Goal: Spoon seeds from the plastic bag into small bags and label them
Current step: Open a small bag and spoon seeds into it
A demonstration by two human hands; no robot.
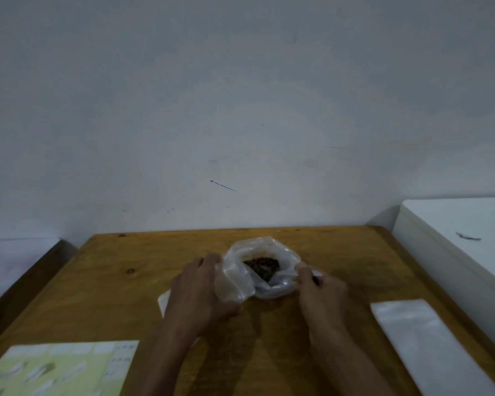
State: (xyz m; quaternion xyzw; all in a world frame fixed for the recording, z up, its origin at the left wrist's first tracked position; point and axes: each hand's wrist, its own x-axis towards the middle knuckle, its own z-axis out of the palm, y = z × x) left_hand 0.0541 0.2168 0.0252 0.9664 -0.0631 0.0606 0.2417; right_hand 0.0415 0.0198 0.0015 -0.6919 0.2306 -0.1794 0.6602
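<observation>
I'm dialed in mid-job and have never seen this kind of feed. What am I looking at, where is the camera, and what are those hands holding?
There is no machine here: a person works with bare hands, and the single picture comes from a camera worn on their head, looking forward and down. The left hand and right hand each grip one side of a clear plastic bag, holding its mouth open; dark seeds show inside. It sits on a wooden table against a pale wall. A stack of white small bags lies to the right, and a greenish printed sheet at the near left. No spoon is in view.
</observation>
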